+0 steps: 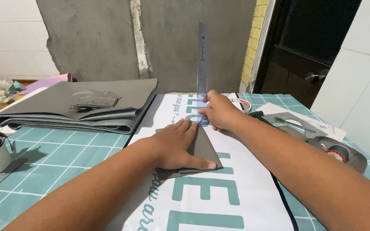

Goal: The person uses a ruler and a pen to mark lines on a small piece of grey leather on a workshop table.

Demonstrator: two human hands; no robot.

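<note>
My left hand [177,143] lies flat, fingers spread, pressing a small grey sheet piece [204,147] onto a white banner with teal letters [236,188]. My right hand [219,111] is closed around the lower end of a clear blue ruler [202,60], which stands upright with its bottom tip at the top corner of the grey piece. The ruler's upper end rises in front of the concrete wall.
A folded stack of grey sheet material [78,107] with cut shapes on top lies at the left. Grey offcuts and a tape roll [337,153] lie at the right, another tape roll [241,104] behind my right hand. The teal grid tablecloth [52,167] covers the table.
</note>
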